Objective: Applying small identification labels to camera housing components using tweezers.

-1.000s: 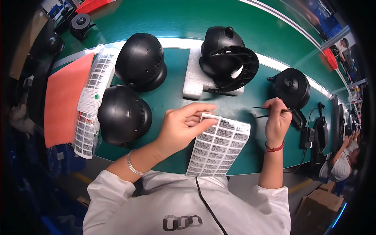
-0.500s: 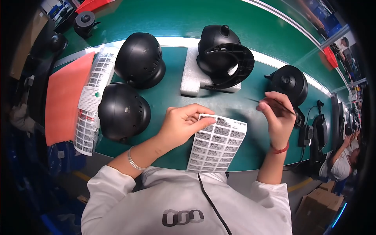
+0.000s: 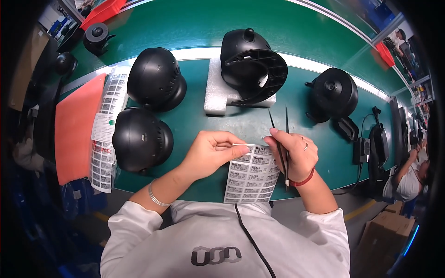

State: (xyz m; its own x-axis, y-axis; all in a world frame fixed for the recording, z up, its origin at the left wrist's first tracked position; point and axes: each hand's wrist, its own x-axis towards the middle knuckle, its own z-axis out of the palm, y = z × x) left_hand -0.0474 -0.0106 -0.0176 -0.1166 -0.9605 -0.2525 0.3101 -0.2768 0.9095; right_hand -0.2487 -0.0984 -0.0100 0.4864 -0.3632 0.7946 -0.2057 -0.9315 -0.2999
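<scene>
Tweezers (image 3: 279, 139) were brought back by the right hand (image 3: 293, 155) to the label sheet (image 3: 252, 178), pinched by the left hand (image 3: 211, 153); a label is being peeled.

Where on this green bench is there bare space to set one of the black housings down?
Bare green mat lies between the two left domes and the white foam block. Another patch sits between that block and the right housing. The left edge is crowded with label sheets, and the near edge by both hands.
</scene>
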